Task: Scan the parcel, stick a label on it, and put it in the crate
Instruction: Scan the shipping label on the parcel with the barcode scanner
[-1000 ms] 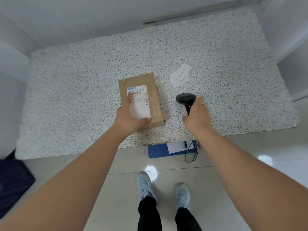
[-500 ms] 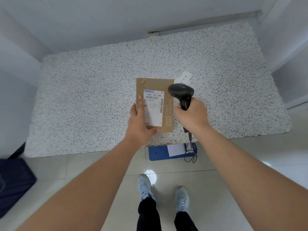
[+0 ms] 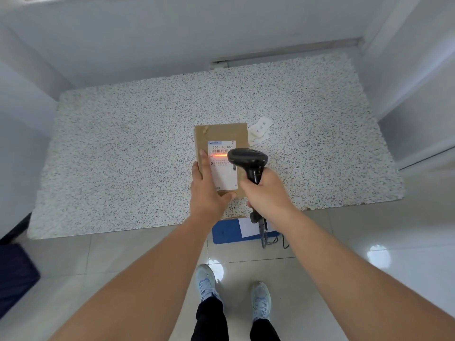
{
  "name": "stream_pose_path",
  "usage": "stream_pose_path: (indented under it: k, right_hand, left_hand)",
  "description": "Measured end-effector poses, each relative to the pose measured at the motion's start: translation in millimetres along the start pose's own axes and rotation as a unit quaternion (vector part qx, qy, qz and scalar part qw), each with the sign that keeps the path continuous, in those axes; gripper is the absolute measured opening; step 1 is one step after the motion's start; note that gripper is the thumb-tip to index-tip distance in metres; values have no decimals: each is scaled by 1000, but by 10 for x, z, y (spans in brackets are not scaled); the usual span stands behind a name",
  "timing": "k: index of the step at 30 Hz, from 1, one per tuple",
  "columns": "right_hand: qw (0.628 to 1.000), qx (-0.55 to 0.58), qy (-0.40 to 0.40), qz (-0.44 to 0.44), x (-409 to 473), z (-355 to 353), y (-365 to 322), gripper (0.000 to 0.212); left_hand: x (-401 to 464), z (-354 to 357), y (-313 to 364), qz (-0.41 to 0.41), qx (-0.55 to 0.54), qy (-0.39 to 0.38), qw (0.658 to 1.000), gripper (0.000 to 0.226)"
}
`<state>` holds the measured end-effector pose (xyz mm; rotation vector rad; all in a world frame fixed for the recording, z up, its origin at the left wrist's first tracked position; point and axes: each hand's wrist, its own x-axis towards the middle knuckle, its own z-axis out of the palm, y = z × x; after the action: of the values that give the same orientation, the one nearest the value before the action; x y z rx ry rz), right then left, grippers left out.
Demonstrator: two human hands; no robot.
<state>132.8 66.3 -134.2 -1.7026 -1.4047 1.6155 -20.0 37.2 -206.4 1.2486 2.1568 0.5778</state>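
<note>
Right now the left hand (image 3: 209, 193) is gripping the parcel (image 3: 221, 134) at its near-left corner, steadying it on the table (image 3: 123, 143), while the right hand (image 3: 267, 193) is clenching the scanner (image 3: 247, 159), whose red line is falling across the shipping label (image 3: 222, 168).

Left hand (image 3: 209, 193) grips near-left corner of brown parcel (image 3: 221, 134) on speckled table (image 3: 123, 148). Right hand (image 3: 267, 193) wrapped round black scanner (image 3: 247, 159) handle, head over parcel's shipping label (image 3: 222, 168), red line under barcode. Loose labels (image 3: 261, 130) at parcel's 2 o'clock. Blue crate (image 3: 226, 233) below table edge, 6 o'clock.
</note>
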Motion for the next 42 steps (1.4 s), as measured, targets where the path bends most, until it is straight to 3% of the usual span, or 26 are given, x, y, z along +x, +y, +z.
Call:
stream_pose_path:
  k: [6, 42]
  right_hand:
    - [1000, -1, 6, -21, -24, 31, 2, 21]
    - [999, -3, 13, -53, -42, 117, 46, 10]
  left_hand:
    - [45, 29, -15, 5, -35, 5, 999, 147]
    - [48, 6, -7, -3, -44, -4, 999, 143]
